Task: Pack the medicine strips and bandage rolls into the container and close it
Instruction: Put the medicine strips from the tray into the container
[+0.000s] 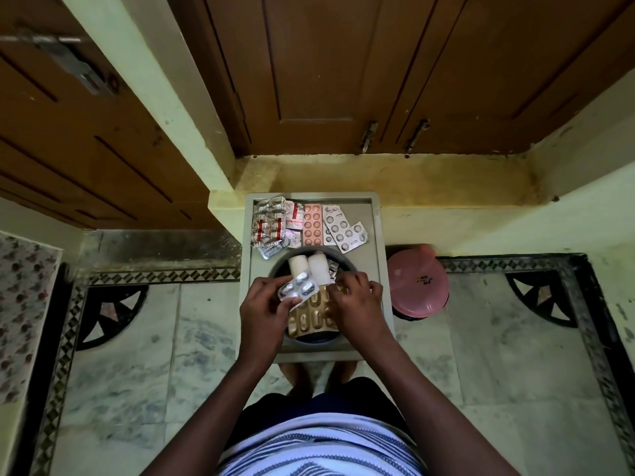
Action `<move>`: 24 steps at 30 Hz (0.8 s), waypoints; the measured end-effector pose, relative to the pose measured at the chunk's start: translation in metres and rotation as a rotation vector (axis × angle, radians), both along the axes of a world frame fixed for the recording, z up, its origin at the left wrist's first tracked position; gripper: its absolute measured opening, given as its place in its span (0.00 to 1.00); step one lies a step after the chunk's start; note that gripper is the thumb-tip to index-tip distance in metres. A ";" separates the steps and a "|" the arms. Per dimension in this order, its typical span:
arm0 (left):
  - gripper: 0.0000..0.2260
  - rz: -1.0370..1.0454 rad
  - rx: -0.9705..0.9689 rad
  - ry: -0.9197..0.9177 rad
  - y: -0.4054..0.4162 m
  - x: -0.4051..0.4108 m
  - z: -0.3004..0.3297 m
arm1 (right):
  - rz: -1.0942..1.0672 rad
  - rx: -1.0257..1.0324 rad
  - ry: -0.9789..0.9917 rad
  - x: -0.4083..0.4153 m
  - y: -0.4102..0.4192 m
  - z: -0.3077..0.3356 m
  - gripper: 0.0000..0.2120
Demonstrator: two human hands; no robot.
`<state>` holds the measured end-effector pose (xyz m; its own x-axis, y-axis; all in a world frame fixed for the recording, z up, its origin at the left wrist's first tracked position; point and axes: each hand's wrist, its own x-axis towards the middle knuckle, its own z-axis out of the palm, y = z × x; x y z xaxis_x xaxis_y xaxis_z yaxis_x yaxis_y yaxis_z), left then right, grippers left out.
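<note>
A dark round container [311, 340] stands on a small grey table [376, 269]. Inside it lie two white bandage rolls [309, 269] side by side and a gold medicine strip [311, 319]. My left hand [263, 309] holds a silver strip [298, 288] over the container's left side. My right hand [357, 302] reaches into the container, its fingers on the gold strip's right edge. Behind the container, loose strips lie on the table: a silver and red pile [269, 225], a pink strip [312, 224] and white strips [345, 231].
A pink round lid [419, 283] rests on the floor right of the table. Wooden cabinet doors [343, 70] rise behind the table above a yellow ledge [378, 176]. A patterned cloth [24, 304] lies at the far left. My feet show under the table's near edge.
</note>
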<state>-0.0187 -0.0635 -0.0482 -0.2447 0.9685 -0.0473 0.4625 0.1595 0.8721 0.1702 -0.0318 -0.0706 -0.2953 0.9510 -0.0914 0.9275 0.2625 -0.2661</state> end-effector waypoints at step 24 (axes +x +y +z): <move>0.14 -0.344 0.041 0.477 -0.003 0.004 -0.017 | -0.451 -0.035 0.359 0.035 0.093 -0.010 0.21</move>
